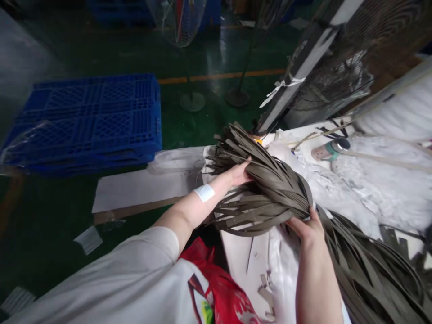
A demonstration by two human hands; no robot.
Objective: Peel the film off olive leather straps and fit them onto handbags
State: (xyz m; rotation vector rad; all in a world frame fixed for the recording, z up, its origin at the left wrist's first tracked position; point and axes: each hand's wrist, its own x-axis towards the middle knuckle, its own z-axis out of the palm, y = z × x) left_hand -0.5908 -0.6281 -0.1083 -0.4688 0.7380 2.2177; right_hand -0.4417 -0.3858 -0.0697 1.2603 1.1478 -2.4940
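A thick bundle of long, flat grey-brown strips [276, 184] lies across the white work table, its loose ends fanned out at the left. My left hand [241, 173] grips part of the bundle near those ends; most of its fingers are hidden under the strips. Around the gathered middle, my right hand [308, 225] is closed, with the thumb on top. From there the strips run on toward the lower right in loose curves. A white patch is stuck on my left forearm.
Clear plastic bags [378, 175] and a bottle [330, 149] lie on the table's right side. Blue pallets [91, 121] sit on the green floor at the left. A post [300, 67] and standing fans [182, 27] rise behind the table. A red bag [222, 283] is near my body.
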